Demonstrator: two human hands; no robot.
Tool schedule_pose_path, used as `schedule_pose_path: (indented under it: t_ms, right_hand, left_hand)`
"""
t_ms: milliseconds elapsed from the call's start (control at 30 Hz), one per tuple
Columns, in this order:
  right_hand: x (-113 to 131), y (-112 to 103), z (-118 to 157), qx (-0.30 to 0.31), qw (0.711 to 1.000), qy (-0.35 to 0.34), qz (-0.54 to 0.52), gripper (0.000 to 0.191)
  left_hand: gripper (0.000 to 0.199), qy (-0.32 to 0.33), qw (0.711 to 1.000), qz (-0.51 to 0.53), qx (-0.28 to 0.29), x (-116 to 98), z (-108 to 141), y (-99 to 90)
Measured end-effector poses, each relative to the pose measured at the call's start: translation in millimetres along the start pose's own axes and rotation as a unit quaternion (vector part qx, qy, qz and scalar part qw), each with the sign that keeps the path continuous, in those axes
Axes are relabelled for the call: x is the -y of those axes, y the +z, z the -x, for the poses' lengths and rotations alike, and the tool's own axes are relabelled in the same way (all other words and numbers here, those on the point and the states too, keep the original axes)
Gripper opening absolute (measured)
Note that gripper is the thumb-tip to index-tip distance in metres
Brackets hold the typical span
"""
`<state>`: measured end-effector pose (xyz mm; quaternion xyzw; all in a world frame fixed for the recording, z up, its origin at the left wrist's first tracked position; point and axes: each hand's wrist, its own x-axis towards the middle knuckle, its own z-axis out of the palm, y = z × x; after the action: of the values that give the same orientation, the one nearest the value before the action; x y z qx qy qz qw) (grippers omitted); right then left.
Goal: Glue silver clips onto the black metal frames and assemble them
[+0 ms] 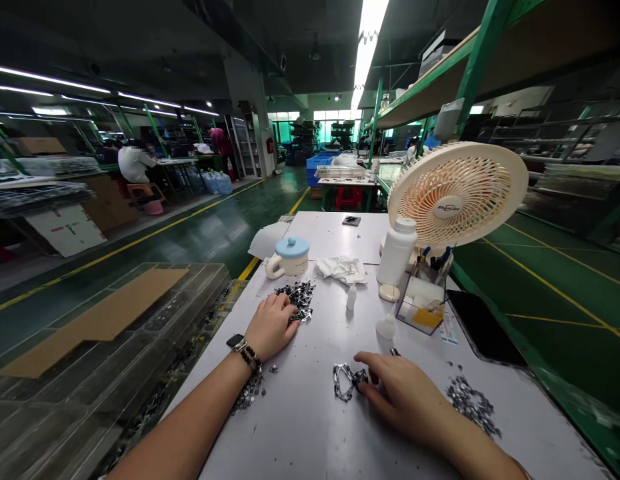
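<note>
My left hand [271, 325] rests on the white table [310, 427], its fingers curled into the near edge of a pile of small dark metal parts [297, 298]. A watch and bead bracelet sit on that wrist. My right hand [403, 395] lies lower at the centre, fingertips touching a small cluster of shiny metal parts [346, 381]. A second heap of metal parts [471, 401] lies right of that hand. More loose parts [250, 393] sit under my left forearm.
A lidded mug [290, 257], a crumpled white cloth [343, 269], a white bottle [397, 251], a desk fan [455, 195], a clear pen box [423, 301] and a black tablet [484, 328] stand behind. Clear trays with cardboard [110, 320] lie left. People work far left.
</note>
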<state>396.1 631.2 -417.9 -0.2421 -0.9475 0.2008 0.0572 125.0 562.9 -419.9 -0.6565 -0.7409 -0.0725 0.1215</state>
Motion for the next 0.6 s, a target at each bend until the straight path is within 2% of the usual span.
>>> schedule_pose_path:
  t_ms: [300,467,533,600]
  right_hand:
    - [0,-1,-3,0.004,1.0,-0.009,0.0,0.032]
    - [-1,-1,-1,-0.002,1.0,-0.003,-0.021,0.031]
    - [0,-2,-1,-0.012,0.999,0.006,-0.042,0.03]
    - [2,-3,-1,-0.02,0.997,0.019,-0.075,0.028]
  left_hand:
    - [0.016,-0.013,0.999,0.02,-0.026,-1,-2,6.1]
    - [0.015,-0.037,0.997,0.029,-0.056,2,-2,-1.7]
    - [0.017,-0.025,0.997,0.034,-0.065,-4,0,-8.3]
    - [0.019,0.023,0.997,0.05,-0.06,-15,5,-14.9]
